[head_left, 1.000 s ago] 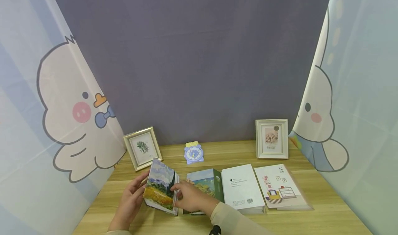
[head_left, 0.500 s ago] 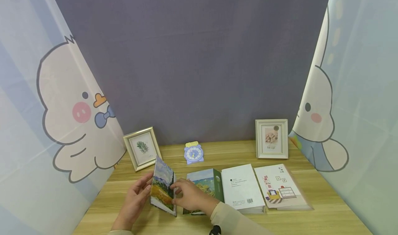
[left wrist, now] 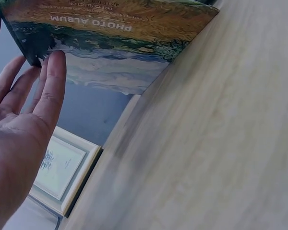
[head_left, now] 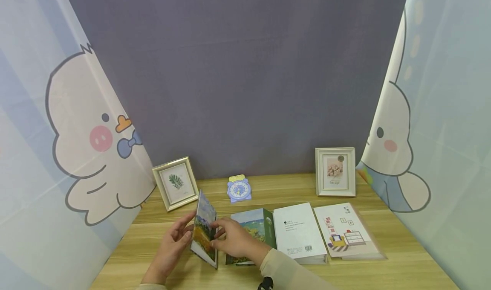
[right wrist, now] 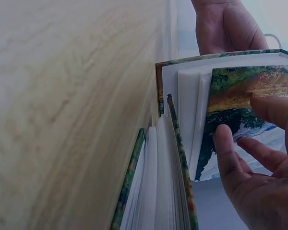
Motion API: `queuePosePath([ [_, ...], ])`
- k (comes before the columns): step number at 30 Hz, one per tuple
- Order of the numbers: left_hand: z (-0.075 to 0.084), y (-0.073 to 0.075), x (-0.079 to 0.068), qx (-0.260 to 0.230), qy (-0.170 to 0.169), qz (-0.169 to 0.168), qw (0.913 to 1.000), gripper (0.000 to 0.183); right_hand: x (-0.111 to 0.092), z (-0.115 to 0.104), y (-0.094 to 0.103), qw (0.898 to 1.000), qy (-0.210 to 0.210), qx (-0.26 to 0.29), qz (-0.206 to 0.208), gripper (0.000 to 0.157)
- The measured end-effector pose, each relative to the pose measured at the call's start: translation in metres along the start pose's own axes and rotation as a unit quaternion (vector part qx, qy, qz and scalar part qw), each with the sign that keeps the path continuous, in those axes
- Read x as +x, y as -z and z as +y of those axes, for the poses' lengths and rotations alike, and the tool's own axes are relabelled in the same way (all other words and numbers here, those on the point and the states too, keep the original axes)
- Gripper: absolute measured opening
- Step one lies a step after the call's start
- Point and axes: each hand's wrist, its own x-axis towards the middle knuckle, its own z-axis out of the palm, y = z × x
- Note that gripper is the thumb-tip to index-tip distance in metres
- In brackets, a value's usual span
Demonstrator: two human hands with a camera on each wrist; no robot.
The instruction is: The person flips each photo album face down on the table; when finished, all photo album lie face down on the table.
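A photo album (head_left: 205, 230) with a painted landscape cover stands tilted on edge between my hands. My left hand (head_left: 170, 245) is behind its left side, fingers fairly straight against the painted cover in the left wrist view. My right hand (head_left: 234, 239) rests its fingertips and thumb on the album's other painted face. In the right wrist view, the album's white pages (right wrist: 187, 110) show along one edge. Close to my right hand lies a second album (head_left: 251, 224) with a seaside painting and a green spine, partly covered by the hand.
A white-backed book (head_left: 299, 232) and an illustrated book in a clear sleeve (head_left: 347, 232) lie to the right. Behind stand a gold frame (head_left: 176, 183), a blue clock-shaped card (head_left: 239, 189) and a white frame (head_left: 336, 172). Everything sits on a wooden table (head_left: 399, 266).
The photo album has turned more upright and edge-on, shifting right. My left hand has moved right with it. My right hand has stayed nearly in place.
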Motion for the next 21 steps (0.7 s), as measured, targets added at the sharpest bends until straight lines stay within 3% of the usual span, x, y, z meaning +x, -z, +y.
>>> queuePosePath([
  [13,-0.0022,-0.0017,-0.0010,0.001,0.027,0.000,0.9996,0.047,0.0000,0.0009,0.0026,0.997,0.004,0.073,0.012,0.049],
  [21,-0.0010,-0.0026,-0.0025,0.037,0.045,-0.005,0.9983,0.049,0.0014,0.0014,0.0033,0.995,0.001,0.101,0.008,0.046],
])
